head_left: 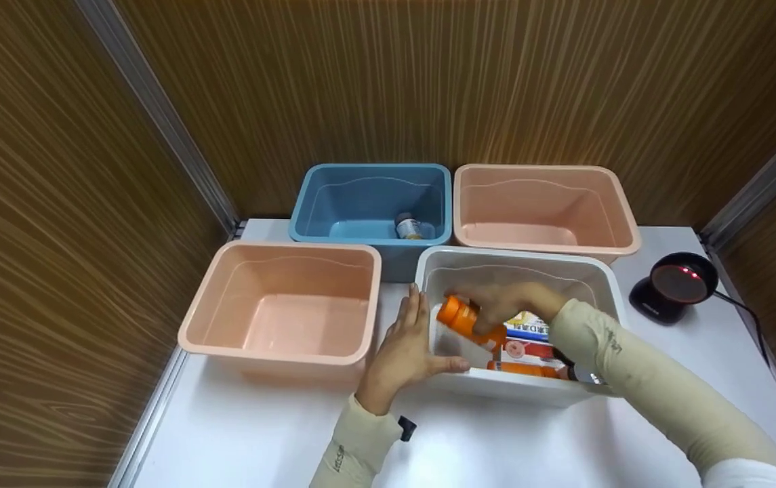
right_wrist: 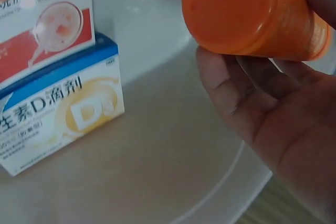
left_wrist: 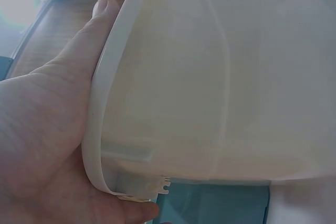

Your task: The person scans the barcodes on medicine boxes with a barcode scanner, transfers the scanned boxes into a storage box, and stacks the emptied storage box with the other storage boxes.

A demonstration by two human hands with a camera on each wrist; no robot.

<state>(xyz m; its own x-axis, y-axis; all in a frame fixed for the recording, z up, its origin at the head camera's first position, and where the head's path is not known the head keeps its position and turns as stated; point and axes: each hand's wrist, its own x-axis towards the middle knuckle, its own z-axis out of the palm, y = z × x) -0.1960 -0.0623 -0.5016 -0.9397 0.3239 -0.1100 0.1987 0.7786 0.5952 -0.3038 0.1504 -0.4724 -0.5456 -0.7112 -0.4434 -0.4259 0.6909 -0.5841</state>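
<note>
My right hand (head_left: 506, 303) reaches into the white bin (head_left: 516, 255) and grips an orange bottle (head_left: 457, 313), which is tilted near the bin's left side. The right wrist view shows the fingers and thumb around the bottle (right_wrist: 231, 17). At the bin's near left corner rests my left hand (head_left: 402, 349), fingers straight along the left rim and thumb over the front rim. Below the bottle lie a blue and white vitamin D box (right_wrist: 68, 111), a red and white capsule box (right_wrist: 60, 30) and another orange bottle (head_left: 526, 369).
Behind stand a blue bin (head_left: 371, 242) holding a small bottle (head_left: 408, 228) and a pink bin (head_left: 543, 169). Another pink bin (head_left: 279, 352) is at the left. A black scanner (head_left: 674, 288) with a cable stands on the right. Wood-patterned walls enclose the white table (head_left: 238, 420).
</note>
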